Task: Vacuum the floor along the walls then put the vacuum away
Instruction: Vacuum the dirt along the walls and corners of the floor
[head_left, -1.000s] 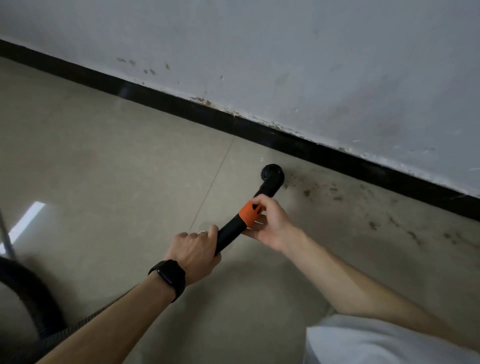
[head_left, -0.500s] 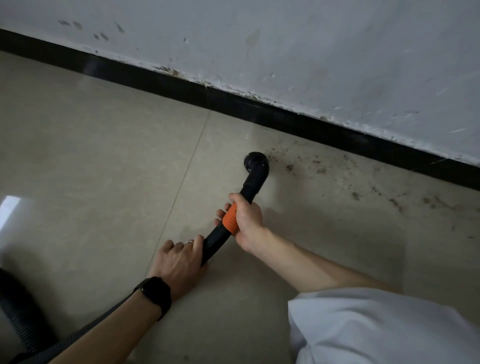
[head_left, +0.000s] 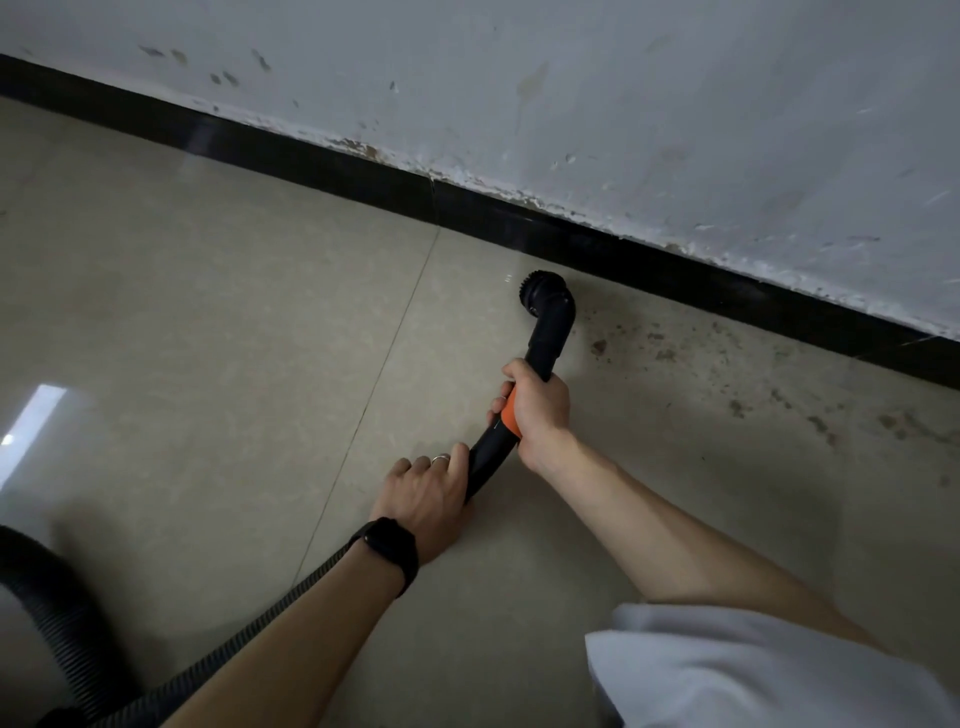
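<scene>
Two bare hands work a black plastic vacuum wand with an orange collar (head_left: 488, 451) low over the beige tiled floor (head_left: 208, 322). Its round black brush head (head_left: 545, 297) has moved up just beside the black skirting board (head_left: 311, 156), so the edge cleaning is under way. Dark grit (head_left: 727, 374) waits to its right. Left hand (head_left: 426, 493) and right hand (head_left: 540, 410) have fingers (head_left: 501, 402) clamped round the wand. Its long axis slants up and right toward the scuffed white wall (head_left: 675, 104).

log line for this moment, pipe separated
phase: edge vacuuming | left hand: grips wand | right hand: grips wand at orange collar | brush head: near baseboard | dirt specks: right of brush head
</scene>
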